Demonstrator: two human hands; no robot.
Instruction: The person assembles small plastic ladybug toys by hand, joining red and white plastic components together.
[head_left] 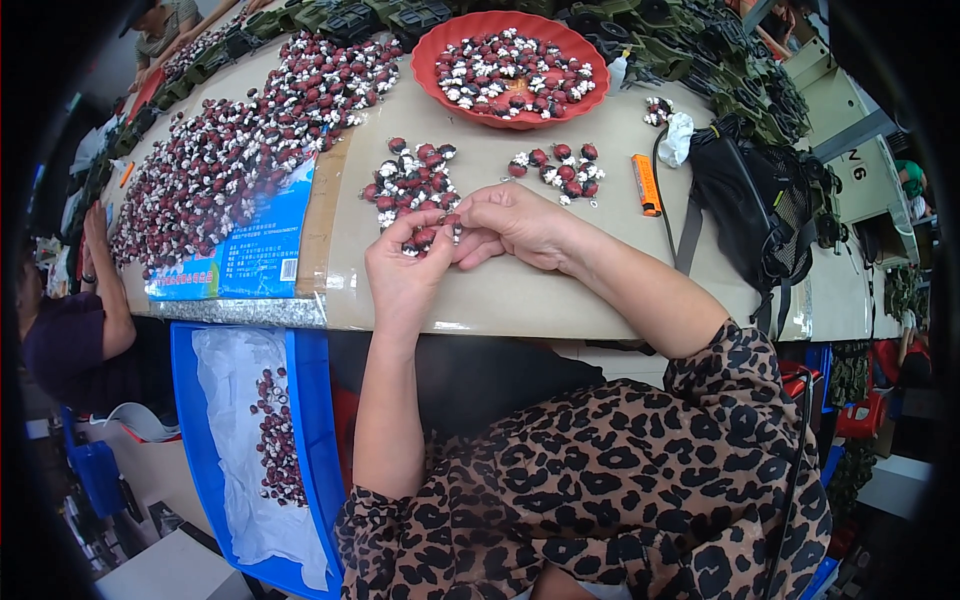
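My left hand [405, 262] pinches a small round dark-red and white piece [424, 239] between thumb and fingers. Close against it, my right hand [518, 226] has its thumb and fingers pressed together at the same spot; what is in that pinch is mostly hidden. The hands meet just above the table [500, 300] near its front edge. Right beyond them lies a loose pile of similar red, black and white pieces [412, 180]. A smaller cluster of these pieces [565, 172] sits to the right of that pile.
A red scalloped bowl [430, 75] of pieces stands at the back. On the left, a large heap [215, 170] covers blue printed cardboard [262, 245]. An orange cutter [645, 185] and black bag [740, 215] lie right. Below the table is a blue bin [310, 400]. A co-worker [75, 330] sits left.
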